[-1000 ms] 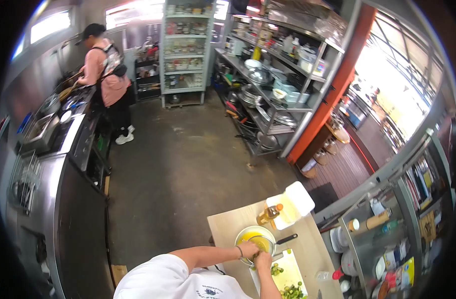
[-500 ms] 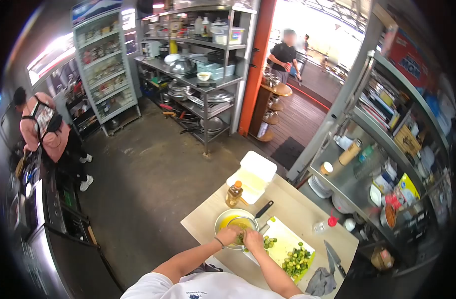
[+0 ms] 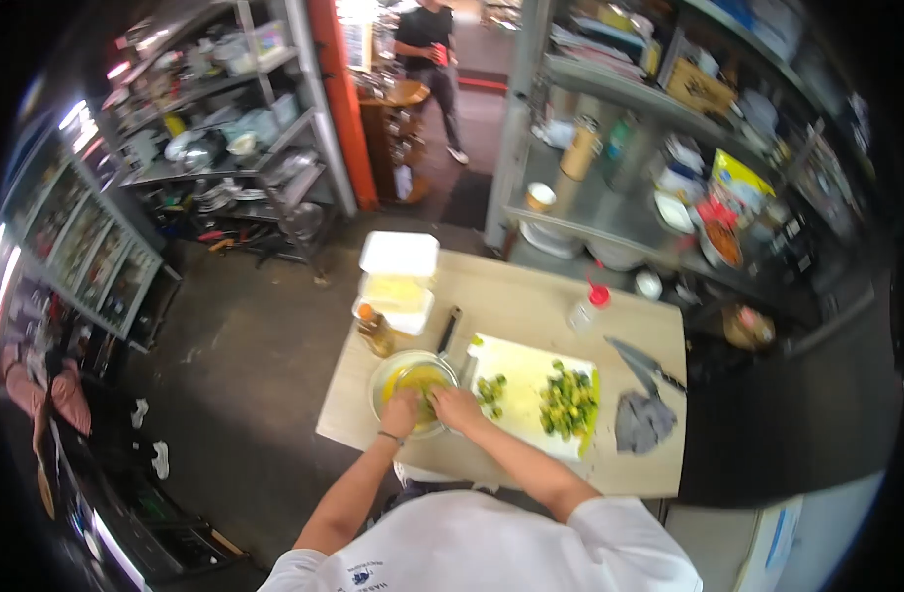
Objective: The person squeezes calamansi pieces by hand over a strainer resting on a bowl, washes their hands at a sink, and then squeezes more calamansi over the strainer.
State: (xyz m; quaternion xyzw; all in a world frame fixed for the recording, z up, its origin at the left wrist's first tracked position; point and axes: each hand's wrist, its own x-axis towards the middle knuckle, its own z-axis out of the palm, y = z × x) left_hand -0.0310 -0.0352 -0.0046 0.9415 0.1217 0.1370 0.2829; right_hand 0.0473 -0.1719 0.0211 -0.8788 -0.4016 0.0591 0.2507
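Observation:
My left hand (image 3: 401, 410) and my right hand (image 3: 455, 407) are close together over a strainer on a white bowl (image 3: 377, 391), fingers curled inward. Greenish bits show between them, but what the fingers hold is hidden. Yellow liquid or pulp (image 3: 419, 377) shows inside the bowl. The strainer's black handle (image 3: 450, 332) points away to the far right. Beside my right hand, a white cutting board (image 3: 516, 375) with a green edge carries a small group of cut limes (image 3: 489, 396) and a larger pile of cut limes (image 3: 567, 400).
Behind the bowl stand an orange-capped bottle (image 3: 375, 333) and an open foam box (image 3: 400, 259). A red-capped squeeze bottle (image 3: 587, 309), a knife (image 3: 641, 363) and a grey cloth (image 3: 644, 422) lie rightward. Metal shelving (image 3: 541, 202) borders the table; a person (image 3: 432, 49) stands beyond the doorway.
My view has swung to the right and down, so the table appears further left. Both hands stay over the bowl, the right slightly further from the left. The person outside appears nearer.

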